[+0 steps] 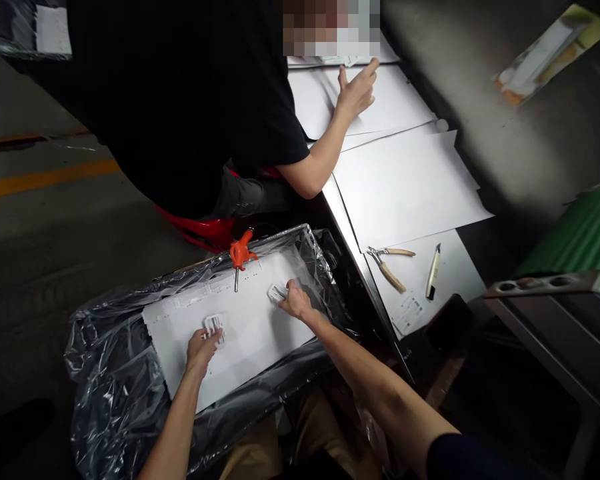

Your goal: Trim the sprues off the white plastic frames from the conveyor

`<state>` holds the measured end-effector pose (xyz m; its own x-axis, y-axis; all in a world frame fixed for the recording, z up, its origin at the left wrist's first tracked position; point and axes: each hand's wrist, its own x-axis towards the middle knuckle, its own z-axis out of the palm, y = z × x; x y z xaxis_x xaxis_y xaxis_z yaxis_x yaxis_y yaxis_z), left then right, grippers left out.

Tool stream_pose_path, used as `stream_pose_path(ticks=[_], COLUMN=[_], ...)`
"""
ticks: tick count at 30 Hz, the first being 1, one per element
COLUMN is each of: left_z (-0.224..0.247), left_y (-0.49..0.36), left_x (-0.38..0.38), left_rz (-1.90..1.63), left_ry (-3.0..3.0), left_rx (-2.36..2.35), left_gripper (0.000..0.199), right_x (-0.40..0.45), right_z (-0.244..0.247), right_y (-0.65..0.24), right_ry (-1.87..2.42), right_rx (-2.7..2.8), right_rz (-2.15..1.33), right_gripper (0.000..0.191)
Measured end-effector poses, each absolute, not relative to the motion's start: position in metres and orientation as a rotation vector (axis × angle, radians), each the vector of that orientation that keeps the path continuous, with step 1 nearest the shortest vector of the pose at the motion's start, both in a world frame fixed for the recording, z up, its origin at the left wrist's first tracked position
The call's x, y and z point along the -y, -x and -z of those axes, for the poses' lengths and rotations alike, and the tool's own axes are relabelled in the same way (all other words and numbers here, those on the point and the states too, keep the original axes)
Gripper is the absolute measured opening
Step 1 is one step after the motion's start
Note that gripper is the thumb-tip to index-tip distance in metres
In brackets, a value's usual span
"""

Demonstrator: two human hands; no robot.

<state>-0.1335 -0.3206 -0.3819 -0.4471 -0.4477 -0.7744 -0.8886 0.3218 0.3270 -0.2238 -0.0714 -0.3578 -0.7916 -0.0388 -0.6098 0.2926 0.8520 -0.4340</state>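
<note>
**Q:** What's the main scene?
**A:** A plastic-lined bin holds a white perforated sheet, with an orange clamp at its far edge.

**Q:** And the hands?
**A:** Both are grasping, resting on the sheet: the left hand pinches a small white piece, the right hand another small white piece.

We are in a factory workshop. The floor is grey concrete, and a painted yellow line runs across it, as on a shop floor. A steel-edged table carries white sheets, with pliers and a craft knife lying on them. Beside the table we see a plastic-lined box. To the right are a metal rack and a green corrugated panel.
</note>
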Motion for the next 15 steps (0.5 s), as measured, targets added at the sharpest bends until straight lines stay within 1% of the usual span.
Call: stream_pose_path(ticks=[2,4,6,8,11,15], left_z=[0.360,0.332,0.302,0.271,0.227,0.176], left_y=[0.132,0.131,0.128,0.125,0.120,0.116], left_x=[0.305,0.282,0.255,0.227,0.187,0.134], left_rz=[-1.281,-1.515,-1.674,-1.744,-1.742,-1.705], left_ry=[1.068,0.913,0.723,0.537,0.305,0.024], left_rx=[-1.920,-1.770,-1.596,-1.422,-1.227,-1.103], left_gripper=[0.033,0.035,0.040,0.042,0.044,0.038], right_x=[0.068,0.060,0.048,0.030,-0.003,-0.044], right_z=[0.339,0.312,0.278,0.240,0.180,0.112], right_y=[0.203,0.178,0.151,0.125,0.089,0.038], right_ry=[-0.258,-0.315,-0.353,-0.373,-0.441,-0.574], right_rx=[-2.324,-2.252,-2.196,-2.165,-2.064,-1.922], right_rz=[0.871,1.057,1.222,1.349,1.584,1.876], right_gripper=[0.043,0.042,0.040,0.037,0.037,0.045])
